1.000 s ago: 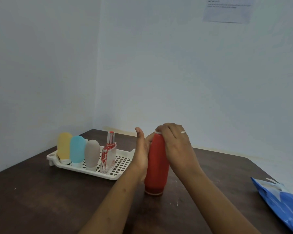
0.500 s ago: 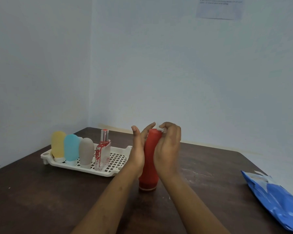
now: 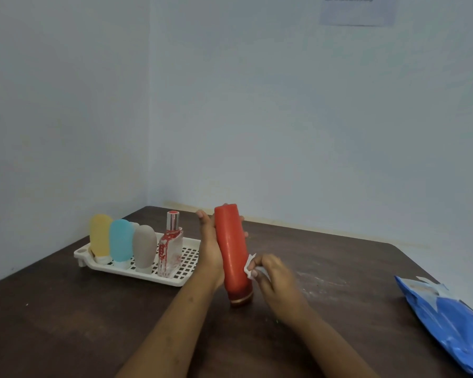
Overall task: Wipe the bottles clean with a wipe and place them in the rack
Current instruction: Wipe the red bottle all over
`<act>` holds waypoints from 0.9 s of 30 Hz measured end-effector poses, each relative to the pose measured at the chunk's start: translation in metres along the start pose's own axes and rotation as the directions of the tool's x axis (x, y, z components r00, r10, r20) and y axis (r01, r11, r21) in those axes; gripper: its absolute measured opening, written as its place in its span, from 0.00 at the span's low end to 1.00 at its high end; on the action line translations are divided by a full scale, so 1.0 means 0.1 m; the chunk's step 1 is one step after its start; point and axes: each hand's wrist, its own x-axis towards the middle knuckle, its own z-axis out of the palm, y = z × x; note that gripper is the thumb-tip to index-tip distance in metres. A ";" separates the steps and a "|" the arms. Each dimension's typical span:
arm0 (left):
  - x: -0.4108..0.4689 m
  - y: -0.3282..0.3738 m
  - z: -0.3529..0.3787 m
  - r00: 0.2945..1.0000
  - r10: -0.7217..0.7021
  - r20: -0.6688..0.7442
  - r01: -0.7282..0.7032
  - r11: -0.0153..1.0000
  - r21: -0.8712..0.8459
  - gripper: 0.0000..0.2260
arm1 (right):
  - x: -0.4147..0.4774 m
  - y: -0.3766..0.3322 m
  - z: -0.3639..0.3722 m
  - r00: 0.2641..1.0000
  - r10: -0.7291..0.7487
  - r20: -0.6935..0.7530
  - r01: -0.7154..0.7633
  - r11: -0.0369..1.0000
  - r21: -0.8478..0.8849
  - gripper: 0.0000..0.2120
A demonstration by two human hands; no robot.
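Clerk: Item one, red bottle. Shape and finish?

Checker: Tall cylinder in smooth opaque plastic. The upper end is rounded and the lower end has a darker cap with a pale band. It tilts with its top leaning left, sits between the two hands and is just right of the rack. Its lower end is down at the table; contact cannot be told.

Clerk: Hands?

Checker: The left hand grips the upper body, palm against the left side and thumb raised. Its fingers curl round the back, with the tips showing on the right. The right hand pinches the wipe, a small crumpled white scrap, thin and soft. It presses the scrap to the bottle's lower right side.

Clerk: Rack?

Checker: The rack is white plastic, shallow and rectangular, with a square-grid floor and a lug at the left end. It holds four items in a row. The yellow bottle, blue bottle and grey bottle are matte, egg-shaped and cap down. The glass bottle is clear and flat-sided, with red print and a silvery neck, and stands upright.

Clerk: Remainder?

Checker: The table is dark brown with a dull grain, and pale smudges lie right of the red bottle. A blue packet, glossy and crinkled, lies at the right edge. A paper sheet hangs on the pale wall, its print too blurred to read.
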 end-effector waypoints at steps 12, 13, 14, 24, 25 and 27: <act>0.06 -0.06 -0.11 0.988 -0.062 -0.142 0.060 0.998 -0.014 0.38 | -0.07 0.01 -0.16 0.951 0.128 0.283 -0.149 0.987 0.056 0.09; 0.05 -0.06 -0.11 0.986 -0.073 -0.147 0.073 0.997 -0.008 0.41 | -0.07 0.02 -0.20 0.950 0.150 0.275 -0.188 0.975 0.120 0.08; 0.04 -0.07 -0.10 0.986 -0.077 -0.149 0.077 0.997 -0.003 0.45 | -0.07 0.04 -0.23 0.954 0.175 0.244 -0.217 0.963 0.159 0.07; 0.02 -0.12 -0.04 0.930 0.135 -0.341 -0.148 0.989 -0.011 0.30 | -0.15 -0.10 0.01 0.977 0.188 0.103 -0.193 0.980 0.040 0.05; 0.03 -0.11 -0.05 0.923 0.120 -0.365 -0.139 0.990 -0.027 0.29 | -0.16 -0.12 0.04 0.977 0.180 0.117 -0.186 0.982 0.045 0.06; 0.06 -0.11 -0.09 0.906 0.095 -0.413 -0.135 0.989 -0.066 0.27 | -0.18 -0.15 0.10 0.974 0.204 0.096 -0.211 0.975 0.065 0.08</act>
